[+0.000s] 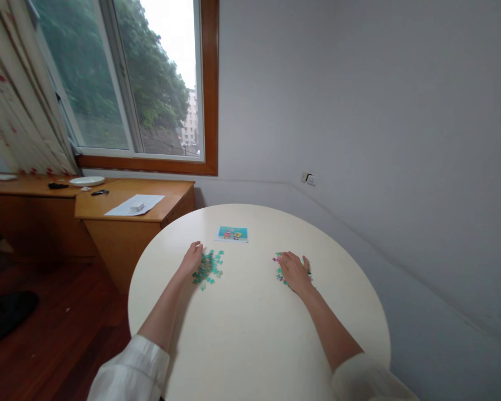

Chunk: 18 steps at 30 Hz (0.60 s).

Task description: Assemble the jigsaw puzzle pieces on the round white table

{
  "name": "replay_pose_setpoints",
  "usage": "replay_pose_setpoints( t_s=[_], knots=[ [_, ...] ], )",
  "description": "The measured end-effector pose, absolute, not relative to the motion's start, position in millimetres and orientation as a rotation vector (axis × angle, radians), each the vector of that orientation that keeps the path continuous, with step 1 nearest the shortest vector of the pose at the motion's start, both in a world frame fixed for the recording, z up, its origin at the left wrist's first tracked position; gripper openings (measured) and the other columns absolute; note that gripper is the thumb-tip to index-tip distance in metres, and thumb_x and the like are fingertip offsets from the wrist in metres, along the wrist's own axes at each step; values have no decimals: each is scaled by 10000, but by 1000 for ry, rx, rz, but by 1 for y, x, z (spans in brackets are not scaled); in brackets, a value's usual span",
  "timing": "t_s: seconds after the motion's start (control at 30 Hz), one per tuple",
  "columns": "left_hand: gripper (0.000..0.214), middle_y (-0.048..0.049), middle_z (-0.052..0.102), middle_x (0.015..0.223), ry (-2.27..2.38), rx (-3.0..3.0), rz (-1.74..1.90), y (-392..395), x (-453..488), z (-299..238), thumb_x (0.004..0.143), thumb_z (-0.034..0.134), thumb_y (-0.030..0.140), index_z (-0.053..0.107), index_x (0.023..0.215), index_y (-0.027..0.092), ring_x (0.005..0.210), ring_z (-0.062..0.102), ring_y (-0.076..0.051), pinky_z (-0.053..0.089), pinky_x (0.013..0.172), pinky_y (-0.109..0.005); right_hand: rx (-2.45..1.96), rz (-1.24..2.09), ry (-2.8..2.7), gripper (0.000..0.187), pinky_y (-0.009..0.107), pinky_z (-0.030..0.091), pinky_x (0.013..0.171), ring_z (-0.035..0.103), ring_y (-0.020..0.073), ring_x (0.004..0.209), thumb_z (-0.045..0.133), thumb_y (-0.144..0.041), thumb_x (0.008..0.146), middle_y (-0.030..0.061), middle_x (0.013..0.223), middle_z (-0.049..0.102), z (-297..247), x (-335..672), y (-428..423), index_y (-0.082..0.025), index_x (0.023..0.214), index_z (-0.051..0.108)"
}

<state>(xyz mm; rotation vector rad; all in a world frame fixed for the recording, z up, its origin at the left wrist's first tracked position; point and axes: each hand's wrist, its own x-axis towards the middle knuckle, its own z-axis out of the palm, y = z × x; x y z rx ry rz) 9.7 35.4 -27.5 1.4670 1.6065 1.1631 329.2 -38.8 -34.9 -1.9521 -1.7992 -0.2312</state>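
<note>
On the left of the round white table [242, 328] lies a loose pile of green and teal jigsaw puzzle pieces [210, 268]. My left hand [192, 258] rests against the pile's left edge, fingers stretched forward and loosely curved, with nothing visible in them. A second pile of puzzle pieces [280, 276], green with some pink, lies on the right. My right hand [294, 271] is spread palm down over it and hides most of it. Between and beyond the two piles is a small picture card [232, 234] with cartoon figures on a teal background.
A wooden desk [177, 195] stands left of the table, bearing a sheet of paper [123, 208] with a small white box [137, 206], and a white plate [87, 181]. Above is a window [150, 100]. A wall socket [309, 179] sits beyond the table, and a wall runs along the right.
</note>
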Motion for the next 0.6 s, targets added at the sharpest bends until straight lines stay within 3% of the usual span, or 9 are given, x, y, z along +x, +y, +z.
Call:
replay_pose_setpoints(
  t_s=[0.6],
  knots=[
    [248,-97,617,937,1617,1465,1252,51,1,-40,842,371,328,495,996,177,833,621,-172,473,699,-312,-1944,-324,-1801,414,482,113,1009,417,226,1175,246,-358,894,77,1196,556,-29,328,-31,-197,1105,564]
  ],
)
